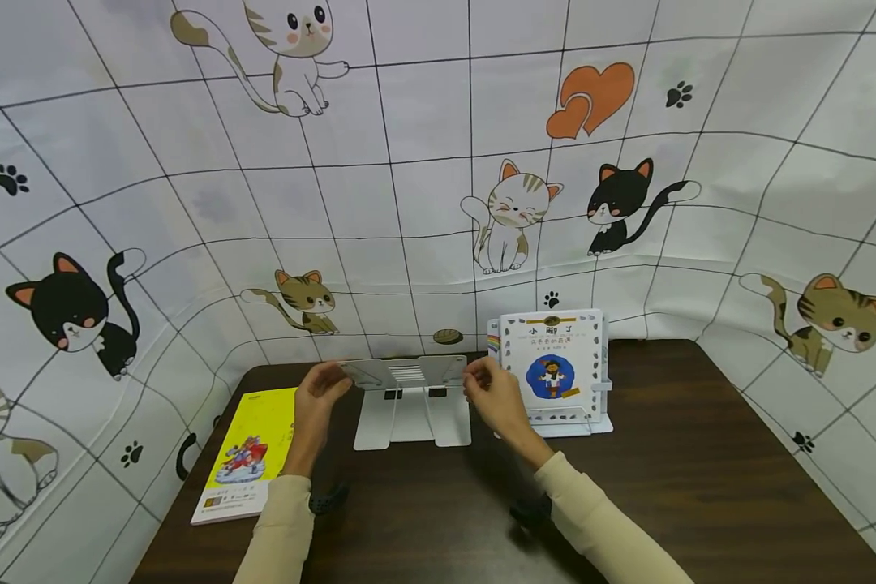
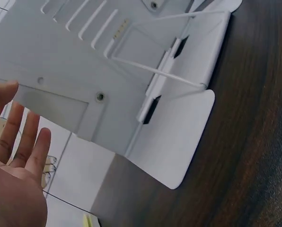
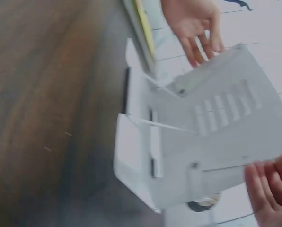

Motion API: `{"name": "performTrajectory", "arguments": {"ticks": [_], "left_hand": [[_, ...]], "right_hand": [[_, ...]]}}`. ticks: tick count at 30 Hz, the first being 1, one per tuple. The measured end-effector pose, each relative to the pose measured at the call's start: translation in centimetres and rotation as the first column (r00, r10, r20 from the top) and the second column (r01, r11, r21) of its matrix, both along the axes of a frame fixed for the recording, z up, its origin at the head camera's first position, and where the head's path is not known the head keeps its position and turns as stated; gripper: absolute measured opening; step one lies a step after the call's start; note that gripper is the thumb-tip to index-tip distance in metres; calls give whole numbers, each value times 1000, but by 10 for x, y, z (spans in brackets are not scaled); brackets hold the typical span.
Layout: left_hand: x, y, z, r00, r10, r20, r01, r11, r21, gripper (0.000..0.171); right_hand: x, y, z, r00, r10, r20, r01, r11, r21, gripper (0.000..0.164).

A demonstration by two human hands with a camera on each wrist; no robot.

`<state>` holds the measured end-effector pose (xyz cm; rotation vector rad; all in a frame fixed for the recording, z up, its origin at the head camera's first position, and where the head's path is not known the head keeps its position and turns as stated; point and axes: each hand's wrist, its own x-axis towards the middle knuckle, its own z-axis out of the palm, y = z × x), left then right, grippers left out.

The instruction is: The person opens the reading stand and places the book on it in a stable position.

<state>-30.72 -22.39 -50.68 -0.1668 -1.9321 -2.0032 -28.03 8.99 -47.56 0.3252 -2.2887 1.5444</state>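
A white folding book stand [image 1: 448, 423] stands on the table, its flat base plates down and its back panel [image 2: 60, 52] tilted up. Rows of slots cross the panel, and a wire support [image 2: 169, 75] links it to the base. My left hand [image 1: 315, 405] pinches the panel's left edge, thumb on one face and fingers beyond the edge. On the opposite edge, my right hand [image 1: 498, 397] holds the panel between thumb and fingers. In the right wrist view both the left hand [image 3: 193, 23] and right hand [image 3: 273, 189] flank the panel.
Just right of the stand, a picture book [image 1: 551, 341] leans upright on a similar white stand [image 1: 604, 423]. A yellow-covered book [image 1: 263, 414] lies flat at the left. The dark wooden table [image 1: 664, 462] ends at a cat-patterned sheet [image 1: 423, 195].
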Motion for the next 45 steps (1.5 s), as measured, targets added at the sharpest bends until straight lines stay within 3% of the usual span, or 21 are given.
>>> {"name": "performTrajectory", "arguments": {"ticks": [4,8,11,21,30,38,45], "left_hand": [[4,0,7,1000,0,-26,0,1000,1,32],[0,5,12,999,6,-35,-6,1000,4,31],[-3,9,12,999,23,-25,-23,1000,-12,27],[0,8,7,998,48,-34,-49,998,-31,23],[22,7,10,993,118,-23,-120,982,-145,17],[41,9,8,984,116,-136,-144,965,-218,10],[59,18,8,966,56,-252,-128,952,-278,16]], "right_hand": [[6,6,19,981,-89,-173,92,996,11,13],[3,6,24,950,-27,-310,56,995,85,20],[-1,3,21,934,17,-357,38,988,147,19],[-8,-5,19,930,-30,-367,89,985,145,8],[-21,-6,20,925,-53,-377,102,989,112,8],[-37,-8,25,958,-26,-285,45,997,61,9],[-53,-11,26,969,-30,-247,47,997,61,9]]}}
